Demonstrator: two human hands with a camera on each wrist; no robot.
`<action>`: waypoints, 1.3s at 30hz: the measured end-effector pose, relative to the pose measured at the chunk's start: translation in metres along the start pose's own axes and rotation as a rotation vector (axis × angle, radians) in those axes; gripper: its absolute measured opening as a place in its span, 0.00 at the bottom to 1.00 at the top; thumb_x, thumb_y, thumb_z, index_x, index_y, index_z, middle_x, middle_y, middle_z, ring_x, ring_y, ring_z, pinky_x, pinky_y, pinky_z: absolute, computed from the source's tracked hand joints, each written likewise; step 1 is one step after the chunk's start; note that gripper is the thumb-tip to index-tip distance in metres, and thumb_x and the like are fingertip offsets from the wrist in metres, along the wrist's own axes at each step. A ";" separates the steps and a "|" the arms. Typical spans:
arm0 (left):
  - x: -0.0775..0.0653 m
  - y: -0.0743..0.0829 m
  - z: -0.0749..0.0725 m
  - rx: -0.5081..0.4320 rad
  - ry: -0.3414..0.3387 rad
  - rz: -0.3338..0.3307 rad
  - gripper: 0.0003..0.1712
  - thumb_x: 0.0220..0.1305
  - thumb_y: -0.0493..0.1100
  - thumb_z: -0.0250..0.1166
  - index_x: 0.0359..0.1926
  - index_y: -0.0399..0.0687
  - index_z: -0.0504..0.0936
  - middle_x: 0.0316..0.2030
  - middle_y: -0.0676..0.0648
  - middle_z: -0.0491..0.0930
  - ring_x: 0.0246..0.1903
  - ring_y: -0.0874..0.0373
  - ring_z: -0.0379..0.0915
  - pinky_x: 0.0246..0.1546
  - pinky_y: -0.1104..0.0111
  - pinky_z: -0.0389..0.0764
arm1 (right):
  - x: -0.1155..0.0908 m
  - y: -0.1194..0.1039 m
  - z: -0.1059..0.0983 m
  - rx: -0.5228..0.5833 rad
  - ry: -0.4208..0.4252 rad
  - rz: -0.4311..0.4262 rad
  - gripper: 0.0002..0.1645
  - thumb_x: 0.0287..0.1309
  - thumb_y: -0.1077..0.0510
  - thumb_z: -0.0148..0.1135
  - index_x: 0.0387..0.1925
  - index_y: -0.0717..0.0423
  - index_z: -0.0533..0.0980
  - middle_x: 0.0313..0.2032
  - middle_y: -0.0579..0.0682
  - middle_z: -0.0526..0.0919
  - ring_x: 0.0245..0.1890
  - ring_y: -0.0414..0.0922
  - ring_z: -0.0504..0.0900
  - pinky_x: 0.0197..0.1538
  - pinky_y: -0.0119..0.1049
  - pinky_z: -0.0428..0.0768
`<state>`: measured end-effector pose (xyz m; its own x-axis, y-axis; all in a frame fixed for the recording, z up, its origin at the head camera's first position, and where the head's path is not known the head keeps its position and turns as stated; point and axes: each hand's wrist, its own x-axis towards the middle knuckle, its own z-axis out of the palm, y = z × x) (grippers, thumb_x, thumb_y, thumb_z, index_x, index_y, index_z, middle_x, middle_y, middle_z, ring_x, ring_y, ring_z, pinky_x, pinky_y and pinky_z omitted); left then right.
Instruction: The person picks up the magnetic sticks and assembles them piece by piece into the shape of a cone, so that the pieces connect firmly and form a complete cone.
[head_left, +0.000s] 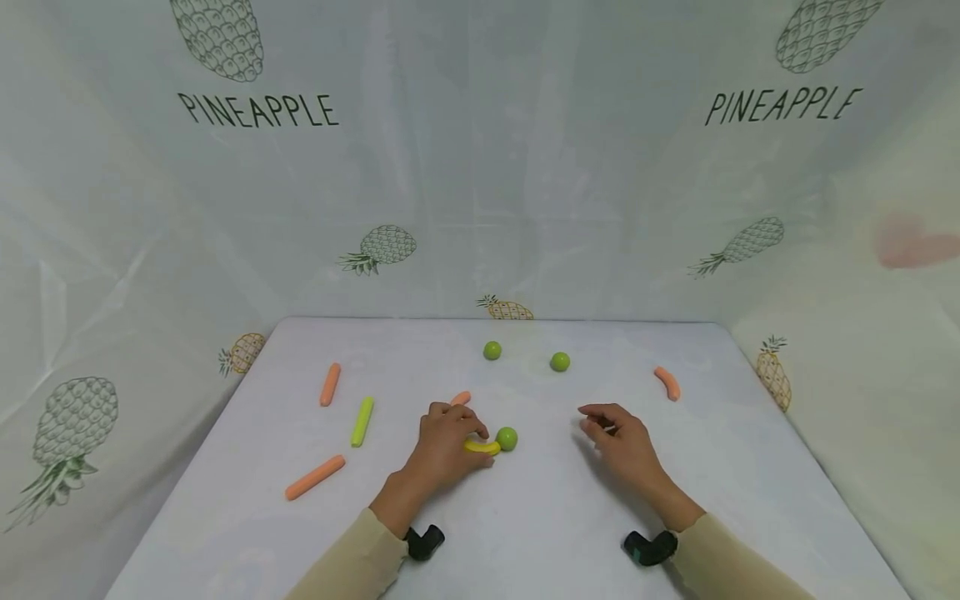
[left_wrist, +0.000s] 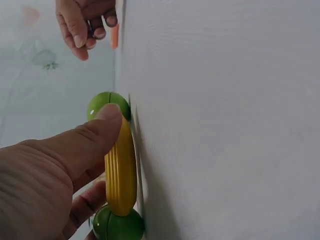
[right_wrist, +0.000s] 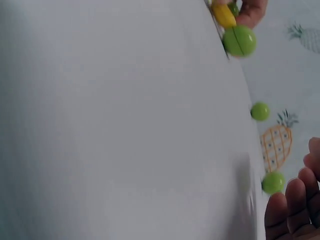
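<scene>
My left hand point(head_left: 448, 446) pinches a yellow, ridged, curved stick point(left_wrist: 120, 172) between thumb and fingers, low over the white table. At one end of the stick sits a green ball point(head_left: 507, 438). Another green ball point(left_wrist: 119, 225) shows at its opposite end in the left wrist view; in the head view the hand hides it. Just beyond the left knuckles an orange stick point(head_left: 461, 398) pokes out, partly covered. Over the table to the right, my right hand point(head_left: 624, 440) hovers with loosely bent fingers and holds nothing.
Two green balls, one left point(head_left: 492, 350) and one right point(head_left: 560, 362), lie toward the back. On the left are two orange sticks point(head_left: 330, 385) point(head_left: 315, 477) and a lime-green stick point(head_left: 362, 422). A curved orange stick point(head_left: 667, 383) lies back right. Pineapple-printed sheeting point(head_left: 480, 167) surrounds the table.
</scene>
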<state>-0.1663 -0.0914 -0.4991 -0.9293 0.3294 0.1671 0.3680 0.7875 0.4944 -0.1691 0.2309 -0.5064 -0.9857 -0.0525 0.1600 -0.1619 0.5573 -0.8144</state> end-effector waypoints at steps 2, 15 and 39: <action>0.001 -0.001 0.002 0.025 -0.007 0.001 0.15 0.53 0.54 0.84 0.39 0.60 0.89 0.51 0.51 0.81 0.59 0.43 0.67 0.56 0.49 0.67 | 0.004 0.004 -0.009 -0.022 0.026 0.010 0.15 0.74 0.57 0.65 0.57 0.55 0.84 0.45 0.50 0.84 0.43 0.37 0.79 0.42 0.28 0.79; 0.001 -0.006 0.002 0.068 -0.025 0.046 0.10 0.56 0.51 0.83 0.38 0.59 0.92 0.49 0.54 0.82 0.61 0.45 0.66 0.55 0.51 0.67 | 0.041 0.038 -0.083 -0.168 0.247 0.042 0.24 0.78 0.49 0.60 0.64 0.61 0.79 0.55 0.60 0.81 0.48 0.38 0.75 0.44 0.26 0.72; 0.001 -0.007 0.000 0.051 -0.068 0.070 0.09 0.59 0.52 0.81 0.39 0.59 0.92 0.53 0.53 0.79 0.64 0.46 0.63 0.61 0.50 0.67 | 0.060 0.067 -0.102 -0.225 0.061 0.250 0.37 0.78 0.44 0.57 0.73 0.67 0.68 0.64 0.71 0.77 0.60 0.66 0.77 0.54 0.58 0.79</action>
<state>-0.1699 -0.0962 -0.5025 -0.8974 0.4182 0.1405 0.4351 0.7862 0.4388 -0.2346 0.3496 -0.4951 -0.9879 0.1551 0.0093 0.1059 0.7157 -0.6904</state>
